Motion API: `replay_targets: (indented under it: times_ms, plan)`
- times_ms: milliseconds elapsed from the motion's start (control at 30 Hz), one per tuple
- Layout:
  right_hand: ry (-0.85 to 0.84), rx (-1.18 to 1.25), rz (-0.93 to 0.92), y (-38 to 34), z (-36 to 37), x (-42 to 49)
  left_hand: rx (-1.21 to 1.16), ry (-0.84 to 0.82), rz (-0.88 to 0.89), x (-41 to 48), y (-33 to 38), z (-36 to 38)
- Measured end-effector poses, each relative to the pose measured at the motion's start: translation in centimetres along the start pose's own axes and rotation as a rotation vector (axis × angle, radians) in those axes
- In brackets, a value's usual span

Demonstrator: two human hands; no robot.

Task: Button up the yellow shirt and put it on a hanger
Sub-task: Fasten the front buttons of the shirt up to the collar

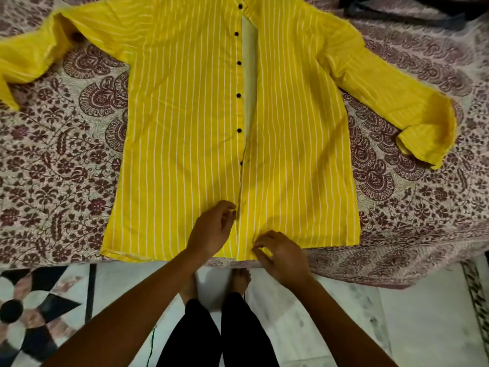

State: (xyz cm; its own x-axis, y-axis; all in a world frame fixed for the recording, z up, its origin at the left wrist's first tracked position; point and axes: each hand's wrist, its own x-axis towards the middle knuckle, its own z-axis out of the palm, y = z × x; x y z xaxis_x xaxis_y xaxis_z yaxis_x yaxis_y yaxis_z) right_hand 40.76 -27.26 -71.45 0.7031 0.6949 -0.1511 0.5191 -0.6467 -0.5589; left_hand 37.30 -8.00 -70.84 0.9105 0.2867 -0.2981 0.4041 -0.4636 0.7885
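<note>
shirt [185,128] on patterned bedspread [53,168], tiled floor [423,327] below

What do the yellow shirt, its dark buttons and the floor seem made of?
yellow shirt: thin matte woven cloth, perhaps cotton, softly creased.
buttons: dark, perhaps plastic; too small to tell.
floor: probably stone tile, marble-like veining.

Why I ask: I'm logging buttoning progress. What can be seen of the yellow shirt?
The yellow shirt is thin-looking cloth with white stripes, lying flat, front up, on a patterned bedspread, collar far from the person, hem at the bed's near edge, both long sleeves spread out. Dark buttons line one front edge; the upper front gapes open, showing pale inside. The left hand pinches the front edge low down; the right hand pinches the hem.
</note>
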Motion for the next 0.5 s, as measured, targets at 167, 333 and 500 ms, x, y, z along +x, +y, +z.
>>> replay_targets:
  times_ms: [167,333,500]
  plan:
    - [0.572,-0.080,0.476,3.9,-3.2,1.9,-0.125,0.056,-0.129,3.8,3.2,1.4]
    - [0.361,-0.290,0.638,8.1,-4.8,2.3,-0.055,0.184,-0.069,5.3,3.3,2.5]
    - [0.380,-0.264,0.652,8.0,-4.8,3.3,-0.034,0.177,-0.136,4.4,1.1,2.4]
